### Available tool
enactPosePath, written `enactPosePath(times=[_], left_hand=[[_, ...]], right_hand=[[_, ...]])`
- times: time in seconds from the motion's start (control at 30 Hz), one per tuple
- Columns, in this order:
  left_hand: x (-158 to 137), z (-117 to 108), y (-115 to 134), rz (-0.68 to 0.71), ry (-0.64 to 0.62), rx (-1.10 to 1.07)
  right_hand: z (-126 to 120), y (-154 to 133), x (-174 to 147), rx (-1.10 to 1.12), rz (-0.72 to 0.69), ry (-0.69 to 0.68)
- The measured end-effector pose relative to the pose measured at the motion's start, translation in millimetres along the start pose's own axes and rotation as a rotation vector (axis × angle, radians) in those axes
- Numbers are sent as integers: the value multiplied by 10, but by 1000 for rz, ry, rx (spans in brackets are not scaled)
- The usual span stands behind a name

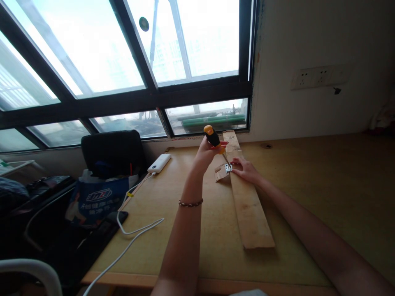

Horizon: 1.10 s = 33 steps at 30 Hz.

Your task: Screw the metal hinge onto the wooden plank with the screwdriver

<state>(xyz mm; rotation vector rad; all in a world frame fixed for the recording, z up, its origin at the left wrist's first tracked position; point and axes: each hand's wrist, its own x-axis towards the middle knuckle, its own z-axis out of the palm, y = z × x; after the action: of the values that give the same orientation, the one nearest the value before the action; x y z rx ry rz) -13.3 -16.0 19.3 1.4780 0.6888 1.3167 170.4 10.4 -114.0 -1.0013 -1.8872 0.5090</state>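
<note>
My left hand [207, 153] is wrapped round a screwdriver [211, 135] with a yellow and black handle, held tilted. Its shaft runs down to a small silver metal hinge [228, 167]. The hinge lies at the left edge of a long wooden board [251, 209], beside a small wooden piece [221, 173]. Fingers of my right hand [245, 169] press on the board by the hinge, with the fingertips at its right side. Whether they pinch a screw there is too small to tell.
On the table [173, 246] a white power bank [159, 163] lies at the back left, with a white cable [135, 233] trailing to the front edge. A black chair [112, 150] and a blue bag [95, 201] stand left of the table. Behind is a window [197, 41].
</note>
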Motion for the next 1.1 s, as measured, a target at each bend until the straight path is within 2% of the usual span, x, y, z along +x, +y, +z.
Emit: enactPosePath(times=[0.47,0.7,0.87,1.1], left_hand=[[-17,-45,109,59,120,-50],[8,25,-55,-30,83,25],[22,74,-128,-33,73,58],[25,85,-105,-14,68,49]], right_hand=[[-16,-16,-5,-47,-18,2],[-4,-16,-12,-52,-20,6],[-11,-38,-9,-59,-18,10],[-13,-46,-5,-68,-30,18]])
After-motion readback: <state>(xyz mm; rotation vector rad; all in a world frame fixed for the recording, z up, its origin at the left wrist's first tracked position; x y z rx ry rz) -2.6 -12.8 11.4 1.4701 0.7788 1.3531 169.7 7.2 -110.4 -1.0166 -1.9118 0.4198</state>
